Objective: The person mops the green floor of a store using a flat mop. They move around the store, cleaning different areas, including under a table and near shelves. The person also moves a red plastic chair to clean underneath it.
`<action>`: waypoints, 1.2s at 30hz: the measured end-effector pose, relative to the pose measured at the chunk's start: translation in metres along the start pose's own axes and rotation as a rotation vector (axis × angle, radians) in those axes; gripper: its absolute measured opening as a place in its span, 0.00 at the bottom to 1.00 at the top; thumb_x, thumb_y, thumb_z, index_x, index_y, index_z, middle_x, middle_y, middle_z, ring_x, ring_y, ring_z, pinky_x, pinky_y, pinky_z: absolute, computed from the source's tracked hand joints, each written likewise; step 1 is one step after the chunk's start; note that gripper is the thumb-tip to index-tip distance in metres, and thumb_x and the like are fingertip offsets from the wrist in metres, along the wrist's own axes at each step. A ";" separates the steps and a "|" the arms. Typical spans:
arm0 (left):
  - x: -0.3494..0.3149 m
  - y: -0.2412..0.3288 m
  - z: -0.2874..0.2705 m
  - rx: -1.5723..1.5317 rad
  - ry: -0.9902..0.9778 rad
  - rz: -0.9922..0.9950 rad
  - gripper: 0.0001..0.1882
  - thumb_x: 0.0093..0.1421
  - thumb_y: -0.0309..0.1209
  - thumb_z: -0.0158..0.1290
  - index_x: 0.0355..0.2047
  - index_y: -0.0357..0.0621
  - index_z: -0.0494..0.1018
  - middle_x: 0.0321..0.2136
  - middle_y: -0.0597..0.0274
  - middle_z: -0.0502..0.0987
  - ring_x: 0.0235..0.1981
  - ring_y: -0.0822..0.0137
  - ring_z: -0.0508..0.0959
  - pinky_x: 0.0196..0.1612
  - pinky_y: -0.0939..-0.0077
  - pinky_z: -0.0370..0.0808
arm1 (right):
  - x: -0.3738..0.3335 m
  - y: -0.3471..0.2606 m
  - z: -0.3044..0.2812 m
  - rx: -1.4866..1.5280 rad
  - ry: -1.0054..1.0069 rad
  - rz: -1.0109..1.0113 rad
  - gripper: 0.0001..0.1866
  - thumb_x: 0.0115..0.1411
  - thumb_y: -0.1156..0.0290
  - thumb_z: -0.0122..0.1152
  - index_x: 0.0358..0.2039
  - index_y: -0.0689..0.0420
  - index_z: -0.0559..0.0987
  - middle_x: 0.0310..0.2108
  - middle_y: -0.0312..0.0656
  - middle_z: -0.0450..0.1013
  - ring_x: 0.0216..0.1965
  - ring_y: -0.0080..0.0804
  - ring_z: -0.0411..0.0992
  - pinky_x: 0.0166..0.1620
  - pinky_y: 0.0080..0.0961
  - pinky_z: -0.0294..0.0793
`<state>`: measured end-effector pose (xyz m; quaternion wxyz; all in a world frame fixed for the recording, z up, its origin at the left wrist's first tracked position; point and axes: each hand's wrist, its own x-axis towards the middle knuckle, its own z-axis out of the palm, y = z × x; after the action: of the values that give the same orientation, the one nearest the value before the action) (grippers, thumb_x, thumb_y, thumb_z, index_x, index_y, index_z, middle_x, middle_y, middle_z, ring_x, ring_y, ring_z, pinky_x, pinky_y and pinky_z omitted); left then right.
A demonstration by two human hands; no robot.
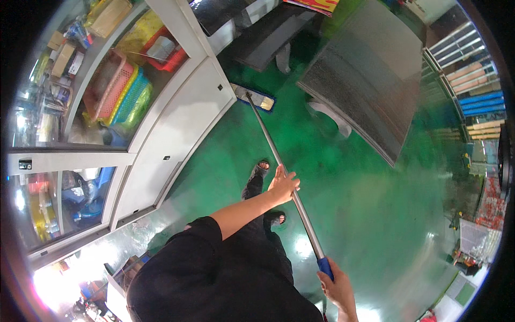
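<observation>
Mop pad (257, 100) lies on the green floor (230, 145), its blue-fringed outline set just beside the lower corner of the white cabinet (179, 115); whether the two touch, I cannot tell. Beyond it is a low dark bench (273, 37), and to the right a dark-topped table (370, 80) on a curved pale leg (331, 117). Wiping of the floor appears to be under way rather than finished, since the pad is down and both hands are on the mop. How much floor is already done cannot be judged: the bright patches may be damp or merely lamp glare. The strips beneath the bench and the table seem to be outside the pad's present spot, so they may remain to be covered, though nothing shows this for certain.

As for the grip, the left hand (284, 185) is closed rather loosely about the middle of the silver pole (307, 217), fingers bent over its far side. The right hand (339, 287) is wrapped round the blue handle (324, 268) at the pole's near end; some of its fingers are hidden, so how tightly it squeezes is unclear. Neither grip is wide open, and the pole slants from the right hand up to the pad.
</observation>
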<state>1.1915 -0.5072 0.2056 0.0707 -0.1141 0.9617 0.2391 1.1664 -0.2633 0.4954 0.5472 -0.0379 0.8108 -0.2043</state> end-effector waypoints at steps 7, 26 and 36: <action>-0.017 0.091 0.030 -0.136 -0.079 0.112 0.11 0.55 0.40 0.51 0.38 0.53 0.71 0.52 0.51 0.63 0.56 0.30 0.56 0.59 0.37 0.46 | -0.079 0.060 0.023 -0.183 0.347 -0.099 0.26 0.56 0.58 0.55 0.53 0.56 0.68 0.31 0.57 0.73 0.32 0.54 0.72 0.35 0.46 0.69; 0.094 0.032 0.018 0.046 -0.376 0.220 0.26 0.53 0.29 0.54 0.52 0.49 0.59 0.59 0.41 0.50 0.61 0.38 0.48 0.58 0.33 0.48 | 0.035 0.056 -0.007 -0.382 0.296 0.040 0.32 0.53 0.58 0.56 0.59 0.34 0.58 0.23 0.48 0.74 0.28 0.50 0.74 0.32 0.44 0.73; 0.099 0.209 0.110 0.047 -0.027 0.379 0.18 0.58 0.32 0.47 0.47 0.40 0.60 0.51 0.41 0.61 0.57 0.34 0.55 0.54 0.42 0.59 | -0.036 0.187 -0.154 -0.739 0.627 -0.054 0.31 0.45 0.61 0.66 0.52 0.39 0.69 0.18 0.43 0.72 0.19 0.41 0.71 0.24 0.36 0.68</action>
<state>1.0519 -0.2941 0.1830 0.0401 0.0739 0.9703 0.2269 1.0720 -0.0374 0.5061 0.2209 -0.1873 0.9537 0.0818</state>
